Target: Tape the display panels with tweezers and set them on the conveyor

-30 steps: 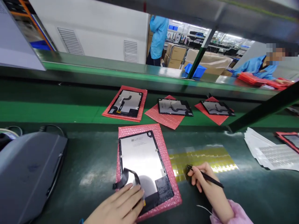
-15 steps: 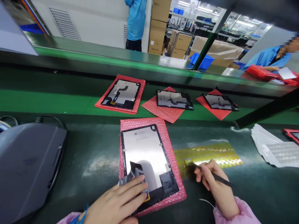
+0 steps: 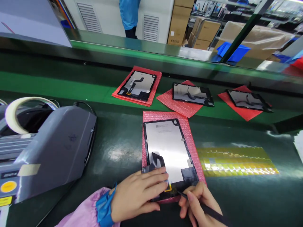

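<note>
A tablet screen panel (image 3: 167, 138) lies back side up on a pink bubble-wrap bag (image 3: 193, 142). My left hand (image 3: 142, 189) rests flat over its lower left part, fingers stretched across a dark flex cable (image 3: 158, 159) with a yellow end. In my right hand (image 3: 201, 201) is a slim black tool, apparently tweezers (image 3: 214, 214), held like a pen. The tip is at the panel's lower edge, just right of the cable's yellow end. Whether anything is on the tip is too small to make out.
Beyond the panel, three similar panels lie on red bags: left (image 3: 137, 85), middle (image 3: 193, 94) and right (image 3: 248, 100). A yellow tape sheet (image 3: 236, 160) lies right. At left stands a grey machine (image 3: 63, 138) with a tape roll (image 3: 14, 116). A person in blue (image 3: 129, 14) stands behind.
My right hand has moved the tweezers from the yellow tape sheet to the panel's lower edge. My left hand stays on the cable. The view has shifted left.
</note>
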`<state>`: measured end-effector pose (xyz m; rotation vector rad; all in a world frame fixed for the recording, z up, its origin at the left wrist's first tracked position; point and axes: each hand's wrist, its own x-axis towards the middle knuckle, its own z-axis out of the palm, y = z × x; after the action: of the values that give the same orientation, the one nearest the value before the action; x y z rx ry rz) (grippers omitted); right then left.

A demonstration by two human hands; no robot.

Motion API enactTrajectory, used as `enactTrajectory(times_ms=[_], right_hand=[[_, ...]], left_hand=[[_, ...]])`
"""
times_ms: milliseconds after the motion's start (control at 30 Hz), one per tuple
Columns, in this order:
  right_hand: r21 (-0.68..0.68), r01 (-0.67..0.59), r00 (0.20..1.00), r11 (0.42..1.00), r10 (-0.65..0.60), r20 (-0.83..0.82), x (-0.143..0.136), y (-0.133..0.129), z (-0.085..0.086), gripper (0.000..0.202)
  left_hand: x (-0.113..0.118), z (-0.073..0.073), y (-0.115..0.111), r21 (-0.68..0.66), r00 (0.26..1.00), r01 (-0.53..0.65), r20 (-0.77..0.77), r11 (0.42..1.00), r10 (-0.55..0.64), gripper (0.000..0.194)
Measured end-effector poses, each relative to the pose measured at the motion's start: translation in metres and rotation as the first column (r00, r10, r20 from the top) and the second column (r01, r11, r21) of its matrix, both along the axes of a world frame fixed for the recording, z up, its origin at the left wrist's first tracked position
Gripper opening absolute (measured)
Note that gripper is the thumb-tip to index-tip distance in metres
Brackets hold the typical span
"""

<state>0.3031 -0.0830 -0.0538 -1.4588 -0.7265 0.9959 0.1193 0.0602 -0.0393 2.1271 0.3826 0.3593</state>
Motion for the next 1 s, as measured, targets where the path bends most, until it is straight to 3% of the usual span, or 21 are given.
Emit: enactTrajectory(times_ms=[200,567,667,733,867,1000], right_hand=[[-0.034,-0.067,0.997,0.997,0.069,0.044,0.0015,-0.0009,-0.0086,0.036],[-0.074,-0.086,0.989,0.994,0.094,0.112,-0.0019,0.0013,-0.0033,0.037],[-0.085,-0.085,0.982,0.993,0.098,0.160,-0.0015,0.0007,-0.0038,0.036],[-0.089,-0.079,0.980,0.993,0.093,0.176,-0.0018,0.0004,-0.0037,0.036],[-0.096,-0.059,0.985,0.994,0.074,0.159,-0.0031,-0.0003,-0.0038,0.036],[-0.112,-0.060,0.981,0.992,0.079,0.179,-0.0025,-0.0015,-0.0053,0.036]], left_hand=[[0.0007,0.0002,0.0008,-0.052,0.999,0.028,-0.032,0.998,-0.030,0.054],[0.0030,0.0025,0.0021,-0.188,1.000,0.022,-0.016,0.982,-0.026,0.051],[0.0015,0.0001,0.0025,-0.097,0.999,0.039,-0.004,0.995,-0.040,0.050],[0.0004,-0.0022,0.0031,0.045,0.995,0.097,-0.025,0.994,-0.095,0.046],[-0.0008,-0.0059,0.0035,0.354,0.983,0.184,-0.078,0.917,-0.168,0.035],[-0.0003,-0.0067,0.0033,0.449,0.986,0.168,-0.079,0.878,-0.148,0.034]])
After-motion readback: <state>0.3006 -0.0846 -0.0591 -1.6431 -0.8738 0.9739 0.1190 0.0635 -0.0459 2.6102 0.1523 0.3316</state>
